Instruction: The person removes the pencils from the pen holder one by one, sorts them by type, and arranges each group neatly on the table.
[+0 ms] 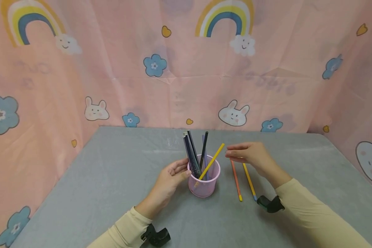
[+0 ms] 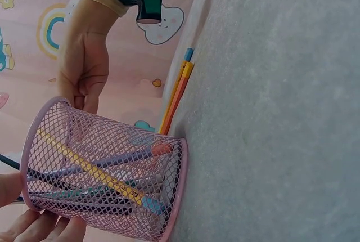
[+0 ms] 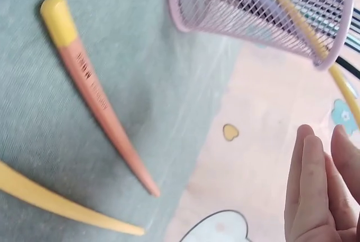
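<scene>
A pink mesh pencil cup (image 1: 204, 191) stands upright on the table. My left hand (image 1: 170, 175) holds it at the left side, thumb near the rim and fingers against the mesh. Several dark pencils (image 1: 190, 153) lean left inside the cup; a purple one and a yellow pencil (image 1: 216, 156) are in there too, the yellow one tilted right. Just right of its upper end hovers my right hand (image 1: 254, 155), fingers nearly straight, holding nothing. Below that hand lie an orange pencil (image 3: 101, 104) with a yellow end and a yellow pencil (image 1: 249, 182) with a blue end.
The grey table (image 1: 136, 148) extends to both sides of the cup. Behind it hangs a pink cloth (image 1: 127, 41) printed with rainbows, rabbits and flowers. A black wrist camera (image 1: 270, 204) sits under the right forearm, another black camera (image 1: 156, 237) under the left.
</scene>
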`<state>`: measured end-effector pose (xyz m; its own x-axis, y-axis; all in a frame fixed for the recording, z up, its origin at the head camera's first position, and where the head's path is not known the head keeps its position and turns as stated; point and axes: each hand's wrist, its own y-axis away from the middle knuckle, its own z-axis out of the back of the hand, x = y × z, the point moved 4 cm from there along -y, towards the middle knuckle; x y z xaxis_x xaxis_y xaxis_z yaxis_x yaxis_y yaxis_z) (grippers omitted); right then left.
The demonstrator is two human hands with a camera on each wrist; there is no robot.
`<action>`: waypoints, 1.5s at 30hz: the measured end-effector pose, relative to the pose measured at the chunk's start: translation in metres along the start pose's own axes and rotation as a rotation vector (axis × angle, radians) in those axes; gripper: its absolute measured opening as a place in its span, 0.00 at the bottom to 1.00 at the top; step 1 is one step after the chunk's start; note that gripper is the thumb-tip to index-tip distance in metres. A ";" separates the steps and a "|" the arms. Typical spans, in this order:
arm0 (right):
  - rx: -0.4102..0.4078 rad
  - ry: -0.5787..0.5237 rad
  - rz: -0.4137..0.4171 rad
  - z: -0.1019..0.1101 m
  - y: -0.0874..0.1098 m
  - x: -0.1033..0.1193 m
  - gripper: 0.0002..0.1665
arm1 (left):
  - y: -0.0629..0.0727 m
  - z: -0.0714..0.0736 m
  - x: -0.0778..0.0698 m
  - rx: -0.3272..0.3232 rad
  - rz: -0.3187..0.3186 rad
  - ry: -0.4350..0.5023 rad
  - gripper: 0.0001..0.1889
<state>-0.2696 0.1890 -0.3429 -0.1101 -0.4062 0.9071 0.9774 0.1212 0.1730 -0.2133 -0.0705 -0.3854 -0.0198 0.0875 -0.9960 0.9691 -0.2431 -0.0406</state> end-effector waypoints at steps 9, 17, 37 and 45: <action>0.056 -0.030 0.023 -0.013 0.007 0.006 0.31 | 0.001 0.001 0.002 -0.014 0.030 0.005 0.26; 0.058 -0.023 0.035 -0.019 0.008 0.013 0.31 | 0.000 0.001 0.000 -0.018 0.019 0.014 0.26; 0.032 -0.133 0.023 -0.025 0.007 0.013 0.29 | -0.001 0.001 0.000 -0.002 0.011 0.015 0.26; 0.027 -0.176 0.011 -0.028 0.007 0.013 0.27 | 0.000 0.000 0.000 -0.005 0.011 0.018 0.26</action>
<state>-0.2588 0.1595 -0.3401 -0.1321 -0.2400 0.9617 0.9737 0.1501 0.1712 -0.2135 -0.0705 -0.3852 -0.0050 0.1026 -0.9947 0.9704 -0.2397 -0.0296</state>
